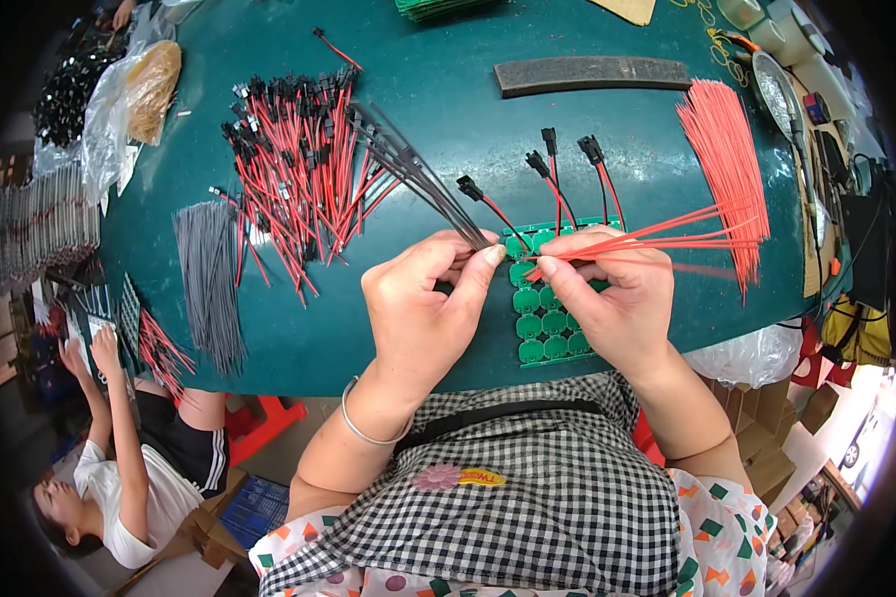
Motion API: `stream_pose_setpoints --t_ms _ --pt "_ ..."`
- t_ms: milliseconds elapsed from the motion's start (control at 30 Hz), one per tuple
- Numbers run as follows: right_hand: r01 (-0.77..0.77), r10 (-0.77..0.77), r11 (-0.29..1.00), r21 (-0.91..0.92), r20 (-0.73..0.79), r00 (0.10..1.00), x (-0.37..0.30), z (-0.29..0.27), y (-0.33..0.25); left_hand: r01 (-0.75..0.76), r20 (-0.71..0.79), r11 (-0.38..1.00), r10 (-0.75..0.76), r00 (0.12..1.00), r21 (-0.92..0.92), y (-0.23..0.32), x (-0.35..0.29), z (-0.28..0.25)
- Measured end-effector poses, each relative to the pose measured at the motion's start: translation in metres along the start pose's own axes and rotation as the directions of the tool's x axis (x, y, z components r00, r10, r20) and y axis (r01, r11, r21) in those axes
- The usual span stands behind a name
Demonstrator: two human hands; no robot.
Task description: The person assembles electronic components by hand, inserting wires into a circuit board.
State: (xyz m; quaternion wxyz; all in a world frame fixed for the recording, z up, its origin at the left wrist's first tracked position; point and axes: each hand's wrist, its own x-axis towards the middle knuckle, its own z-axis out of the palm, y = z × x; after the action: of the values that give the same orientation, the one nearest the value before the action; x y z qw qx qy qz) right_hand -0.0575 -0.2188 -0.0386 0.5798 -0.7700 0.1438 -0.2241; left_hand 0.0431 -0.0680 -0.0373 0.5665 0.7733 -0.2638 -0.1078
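My left hand [426, 303] pinches a small bunch of black wires [423, 179] between thumb and forefinger; their far ends fan up and to the left. In my right hand [612, 294], several red wires [667, 234] are pinched, trailing off to the right. Both sets of fingertips meet over a green circuit board panel [530, 326] of small rounded sections. Standing up from the panel's far edge are several red-and-black leads with black connectors [590, 149]. My hands hide part of the panel, and I cannot tell whether the wire tips touch it.
Left on the green table [418, 348] lie a pile of connector leads [294, 159] and a bundle of black wires [207, 284]. A red wire bundle [727, 169] lies right, beside a dark bar [592, 75]. Another person [134, 468] works at far left.
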Motion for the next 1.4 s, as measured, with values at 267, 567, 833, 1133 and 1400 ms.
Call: stream_pose_setpoints --t_ms 267,567,833,1133,1400 --pt "0.049 -0.048 0.998 -0.038 0.015 0.999 -0.001 -0.001 0.004 -0.056 0.021 0.996 0.055 0.998 0.066 -0.002 -0.001 0.000" --pt "0.027 -0.027 1.000 -0.011 -0.002 1.000 -0.002 0.004 0.006 -0.100 0.035 0.988 0.096 0.995 0.114 -0.004 -0.001 -0.001" --pt "0.095 -0.084 0.965 -0.243 0.054 0.995 0.005 0.007 -0.008 -0.186 -0.026 0.971 0.192 0.981 0.149 -0.009 -0.001 0.002" --pt "0.051 -0.037 0.955 -0.293 0.052 0.998 0.010 0.002 -0.015 -0.190 0.056 0.967 0.183 0.981 0.170 -0.005 -0.001 -0.001" --pt "-0.048 0.050 0.984 -0.174 0.004 0.999 0.004 -0.011 -0.017 -0.215 0.038 0.951 0.212 0.977 0.221 -0.005 -0.001 -0.002"
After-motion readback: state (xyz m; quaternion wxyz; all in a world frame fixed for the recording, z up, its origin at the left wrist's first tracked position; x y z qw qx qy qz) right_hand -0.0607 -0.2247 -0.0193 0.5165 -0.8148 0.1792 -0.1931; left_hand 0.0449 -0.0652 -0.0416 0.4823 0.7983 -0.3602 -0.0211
